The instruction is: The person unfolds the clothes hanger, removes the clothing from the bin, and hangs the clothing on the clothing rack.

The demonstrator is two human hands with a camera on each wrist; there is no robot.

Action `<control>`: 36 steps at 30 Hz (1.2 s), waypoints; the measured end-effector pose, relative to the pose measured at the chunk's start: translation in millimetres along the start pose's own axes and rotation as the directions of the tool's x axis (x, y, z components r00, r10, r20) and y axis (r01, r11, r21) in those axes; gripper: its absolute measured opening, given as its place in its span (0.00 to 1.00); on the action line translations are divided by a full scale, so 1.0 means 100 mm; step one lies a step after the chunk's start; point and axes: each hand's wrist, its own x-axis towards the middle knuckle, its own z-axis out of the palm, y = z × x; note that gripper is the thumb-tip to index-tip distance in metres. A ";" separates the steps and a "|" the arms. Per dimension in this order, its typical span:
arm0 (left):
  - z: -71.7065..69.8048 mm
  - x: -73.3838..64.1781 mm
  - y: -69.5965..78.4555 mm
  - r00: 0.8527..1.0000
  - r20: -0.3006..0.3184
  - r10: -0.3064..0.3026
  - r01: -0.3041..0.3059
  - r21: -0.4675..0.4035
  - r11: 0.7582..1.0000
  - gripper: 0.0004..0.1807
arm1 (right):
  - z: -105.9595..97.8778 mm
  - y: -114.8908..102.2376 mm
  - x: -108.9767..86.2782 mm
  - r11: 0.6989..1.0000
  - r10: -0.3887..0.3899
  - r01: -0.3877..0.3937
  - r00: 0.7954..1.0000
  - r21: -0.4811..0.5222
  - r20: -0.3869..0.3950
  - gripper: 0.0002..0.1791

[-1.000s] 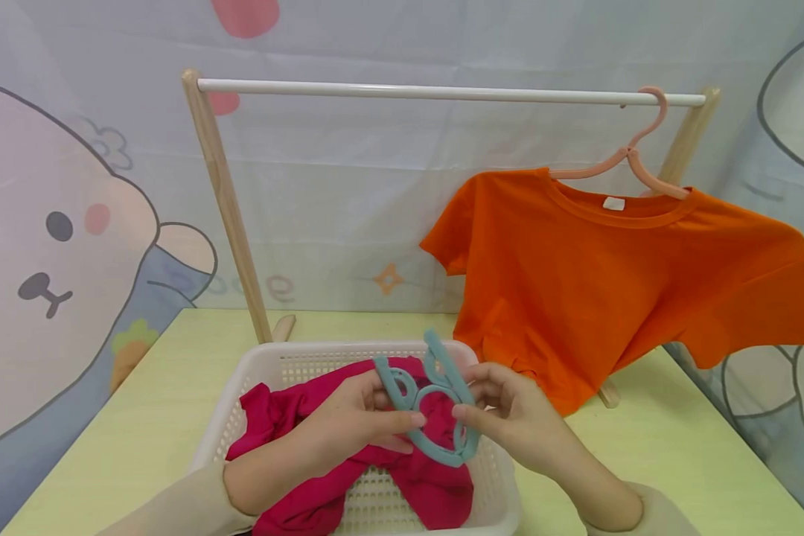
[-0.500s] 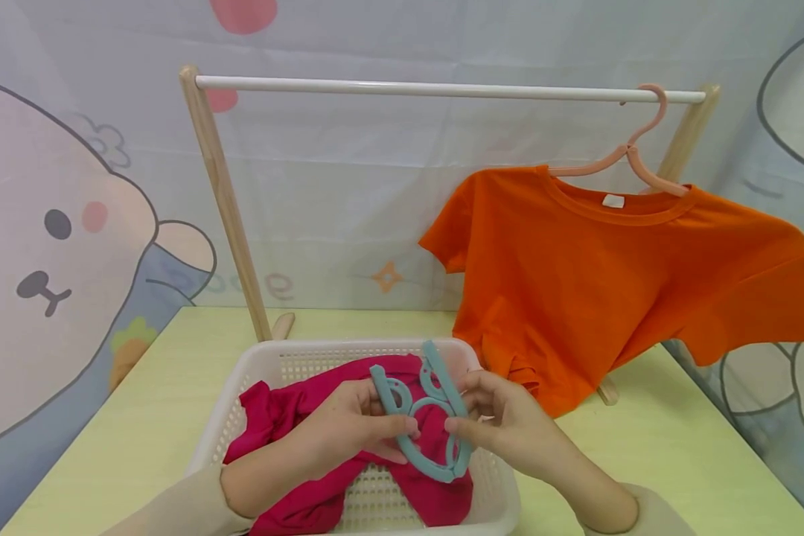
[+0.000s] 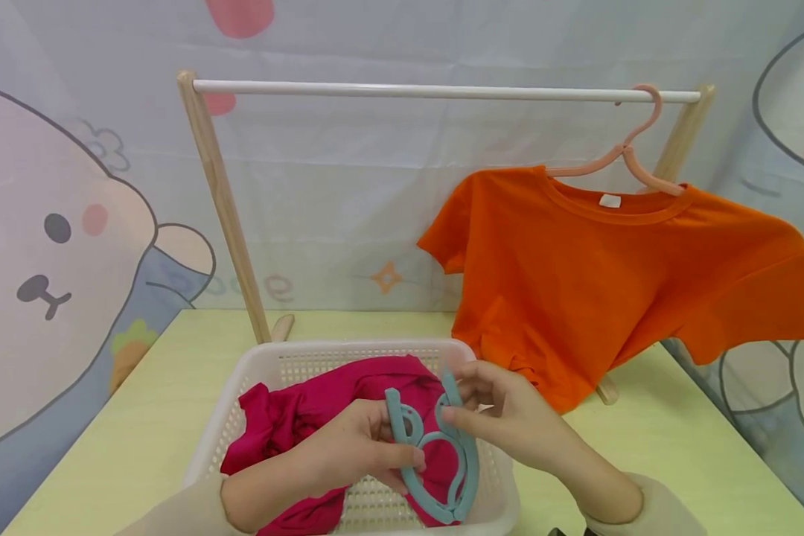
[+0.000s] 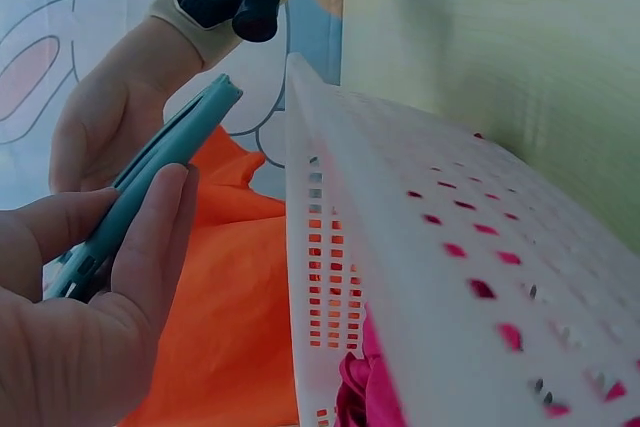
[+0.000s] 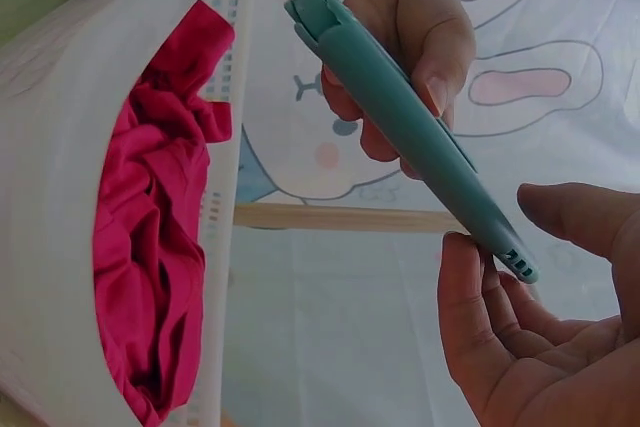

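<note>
A folded teal folding hanger (image 3: 470,463) is held over the basket in the head view, its two arms pointing up and meeting at the bottom. My left hand (image 3: 355,447) pinches its left arm between thumb and fingers. By the top of the right arm is my right hand (image 3: 505,409). The right wrist view shows that hand's fingers touching the hanger's end (image 5: 400,117) from below, the thumb slightly apart. Under both hands a magenta garment (image 3: 368,376) lies crumpled in the white basket (image 3: 375,345).
Behind the basket stands a clothes rack with a white bar (image 3: 409,90) and wooden posts (image 3: 224,201). An orange T-shirt (image 3: 576,268) hangs at its right end on a peach hanger (image 3: 655,112). A printed cloth (image 3: 321,208) covers the wall behind the pale table (image 3: 141,402).
The teal hanger has gone lower and slightly right. My right hand has shifted from the middle of its right arm towards the upper end; my left hand keeps its grip.
</note>
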 end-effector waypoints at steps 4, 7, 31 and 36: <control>0.02 -0.01 -0.02 1.000 0.024 -0.003 0.003 0.004 1.000 0.09 | 0.02 0.00 0.01 1.000 -0.014 0.014 1.000 -0.010 -0.005 0.20; 0.04 -0.01 -0.03 1.000 0.026 -0.014 0.014 0.009 1.000 0.09 | 0.02 0.01 0.01 0.999 -0.040 0.040 0.999 -0.014 -0.011 0.19; -0.21 -0.14 0.13 0.989 -0.147 0.012 -0.005 0.049 0.999 0.13 | -0.21 0.07 -0.04 0.998 -0.005 0.017 0.986 0.068 -0.165 0.15; -0.28 -0.17 0.17 0.978 -0.207 0.018 -0.008 0.050 0.999 0.13 | -0.25 0.11 -0.07 0.996 -0.026 0.042 0.979 0.076 -0.204 0.14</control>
